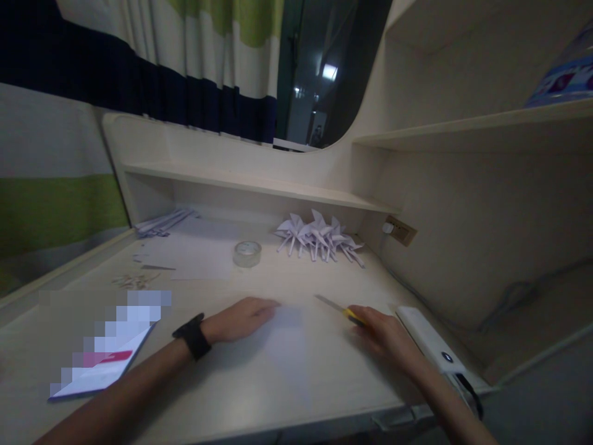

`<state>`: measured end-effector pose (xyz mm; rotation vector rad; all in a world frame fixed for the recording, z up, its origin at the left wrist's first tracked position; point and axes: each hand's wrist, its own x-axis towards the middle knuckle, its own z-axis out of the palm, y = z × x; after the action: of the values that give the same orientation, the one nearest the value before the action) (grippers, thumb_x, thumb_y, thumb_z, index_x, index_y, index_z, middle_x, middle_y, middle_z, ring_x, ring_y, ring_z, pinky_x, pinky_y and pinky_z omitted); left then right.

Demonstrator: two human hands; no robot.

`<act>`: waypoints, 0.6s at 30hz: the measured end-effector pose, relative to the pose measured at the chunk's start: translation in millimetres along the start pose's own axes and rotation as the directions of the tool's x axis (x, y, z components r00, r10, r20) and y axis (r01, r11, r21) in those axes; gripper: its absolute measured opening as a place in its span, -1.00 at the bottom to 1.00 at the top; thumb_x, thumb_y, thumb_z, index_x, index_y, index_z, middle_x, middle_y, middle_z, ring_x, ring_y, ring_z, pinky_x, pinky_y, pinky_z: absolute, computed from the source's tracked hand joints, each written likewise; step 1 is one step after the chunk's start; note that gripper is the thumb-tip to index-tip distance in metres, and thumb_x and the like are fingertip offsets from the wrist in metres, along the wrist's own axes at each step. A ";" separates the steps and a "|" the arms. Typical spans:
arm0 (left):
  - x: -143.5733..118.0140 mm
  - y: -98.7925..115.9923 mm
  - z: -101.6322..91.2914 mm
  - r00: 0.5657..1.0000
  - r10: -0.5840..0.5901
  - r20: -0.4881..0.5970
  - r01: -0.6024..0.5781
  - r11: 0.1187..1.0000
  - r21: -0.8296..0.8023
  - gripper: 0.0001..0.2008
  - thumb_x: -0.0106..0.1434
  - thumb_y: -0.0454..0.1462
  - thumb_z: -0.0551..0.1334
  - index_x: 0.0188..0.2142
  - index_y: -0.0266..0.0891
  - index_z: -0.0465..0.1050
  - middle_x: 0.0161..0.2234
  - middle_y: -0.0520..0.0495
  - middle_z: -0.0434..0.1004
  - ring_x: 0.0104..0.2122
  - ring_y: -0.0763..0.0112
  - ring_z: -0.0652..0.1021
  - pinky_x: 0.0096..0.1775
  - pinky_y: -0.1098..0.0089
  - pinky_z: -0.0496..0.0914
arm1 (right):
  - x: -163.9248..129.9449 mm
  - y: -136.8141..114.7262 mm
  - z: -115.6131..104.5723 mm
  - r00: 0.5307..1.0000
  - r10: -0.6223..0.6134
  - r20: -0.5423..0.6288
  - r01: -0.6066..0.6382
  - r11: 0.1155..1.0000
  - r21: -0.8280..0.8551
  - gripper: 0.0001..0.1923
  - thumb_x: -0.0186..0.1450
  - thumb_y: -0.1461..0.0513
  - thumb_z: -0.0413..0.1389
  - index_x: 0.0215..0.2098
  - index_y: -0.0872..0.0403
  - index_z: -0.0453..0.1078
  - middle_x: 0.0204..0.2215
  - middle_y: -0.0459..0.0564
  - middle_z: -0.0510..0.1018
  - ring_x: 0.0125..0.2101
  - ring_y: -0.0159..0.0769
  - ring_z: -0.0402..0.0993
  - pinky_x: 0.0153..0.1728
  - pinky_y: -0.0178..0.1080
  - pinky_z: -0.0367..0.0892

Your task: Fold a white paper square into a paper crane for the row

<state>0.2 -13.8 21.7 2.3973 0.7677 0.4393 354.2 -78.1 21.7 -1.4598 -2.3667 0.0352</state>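
Note:
My right hand grips a yellow box cutter, its long blade extended and pointing left over the table. Toward the middle, my left hand lies low with its fingers stretched out to the right and nothing in its grasp. The fingertips reach the upper left edge of a white sheet of paper, which lies flat on the table and is faint against it. A black band circles the left wrist. Beyond the hands stands a roll of clear tape.
Several white paper pinwheels lie at the back right. White sheets and rolled paper sit at the back left, near small scraps. A bright flat item, partly pixelated, is left; a white device with a cable is right.

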 end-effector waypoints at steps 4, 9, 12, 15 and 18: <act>7.0 -6.5 -5.4 0.996 -0.089 -0.007 0.089 0.996 0.027 -0.53 0.40 -0.07 -0.16 -0.17 -0.23 0.45 -0.21 -0.08 0.56 -0.19 0.26 0.50 -0.15 0.34 0.33 | -10.2 -5.1 -4.2 0.991 -0.097 0.087 0.090 0.993 0.081 -0.54 0.34 0.31 -0.07 0.18 -0.09 0.21 -0.27 0.00 0.47 -0.31 -0.27 0.42 -0.28 -0.27 0.28; 14.2 -9.6 -8.4 0.996 -0.089 0.015 0.089 0.996 0.010 -0.55 0.39 -0.10 -0.15 -0.19 -0.25 0.45 -0.24 -0.08 0.56 -0.26 0.28 0.50 -0.20 0.35 0.32 | -4.0 -28.5 -2.0 0.976 -0.143 0.162 0.122 0.983 0.137 -0.46 0.28 0.38 -0.04 0.17 -0.15 0.24 -0.27 -0.02 0.41 -0.29 -0.28 0.38 -0.26 -0.27 0.28; 15.7 -7.5 -8.9 0.998 -0.066 0.019 0.066 0.998 0.000 -0.61 0.37 -0.16 -0.11 -0.12 -0.21 0.44 -0.19 -0.08 0.56 -0.20 0.27 0.50 -0.17 0.35 0.33 | 7.4 -38.3 3.2 0.967 -0.170 0.190 0.146 0.980 0.134 -0.48 0.28 0.37 -0.01 0.15 -0.17 0.27 -0.24 -0.01 0.40 -0.24 -0.27 0.36 -0.23 -0.26 0.27; 15.5 -6.5 -9.4 0.999 -0.012 0.032 0.013 1.000 -0.027 -0.67 0.31 -0.26 -0.03 -0.06 -0.19 0.44 -0.12 -0.06 0.56 -0.15 0.28 0.51 -0.11 0.35 0.32 | 21.6 -36.6 7.9 0.968 -0.192 0.162 0.174 0.977 0.120 -0.52 0.27 0.36 0.01 0.12 -0.14 0.31 -0.25 -0.01 0.40 -0.24 -0.26 0.35 -0.22 -0.26 0.26; 15.6 -7.8 -10.2 0.999 0.015 0.037 -0.014 0.999 -0.033 -0.63 0.19 -0.38 0.03 -0.06 -0.18 0.45 -0.09 -0.04 0.56 -0.15 0.30 0.52 -0.09 0.35 0.33 | 34.2 -28.2 10.5 0.970 -0.192 0.148 0.178 0.978 0.107 -0.57 0.27 0.33 0.05 0.08 -0.09 0.36 -0.27 0.00 0.41 -0.28 -0.27 0.36 -0.25 -0.26 0.27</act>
<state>4.3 5.2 26.8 2.3750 0.7211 0.4086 312.9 -59.8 27.6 -1.2291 -2.5816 0.2177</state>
